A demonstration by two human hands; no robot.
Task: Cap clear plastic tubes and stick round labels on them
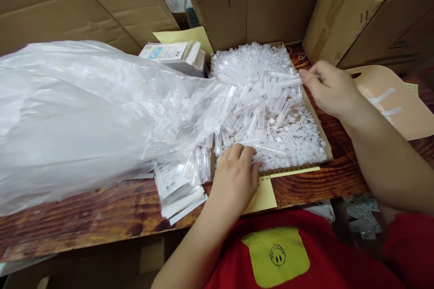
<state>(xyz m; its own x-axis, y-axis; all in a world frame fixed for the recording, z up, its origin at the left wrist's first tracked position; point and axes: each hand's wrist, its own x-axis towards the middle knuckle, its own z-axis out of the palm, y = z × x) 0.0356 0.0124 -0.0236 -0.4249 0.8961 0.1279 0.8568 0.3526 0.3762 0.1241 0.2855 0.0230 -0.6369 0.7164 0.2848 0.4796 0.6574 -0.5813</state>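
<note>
My right hand (330, 88) is closed in a pinch at the right edge of a shallow cardboard tray (327, 146). Between its thumb and fingers is the end of a clear plastic tube (288, 82), which points left over the heap. My left hand (235, 171) lies at the tray's front edge, fingers curled inward beside loose clear tubes (254, 122). Its fingertips are partly hidden, and what they hold I cannot make out. Small white plastic caps (301, 140) fill the tray's front right, and more small clear pieces (251, 61) are heaped at the back.
A large translucent plastic bag (84, 122) covers the left of the wooden table (111, 216), its mouth over the tray. Printed packets (174, 185) and a packet stack (172, 52) flank it. Cardboard boxes (251, 4) stand behind; a beige plastic board (393, 95) lies right.
</note>
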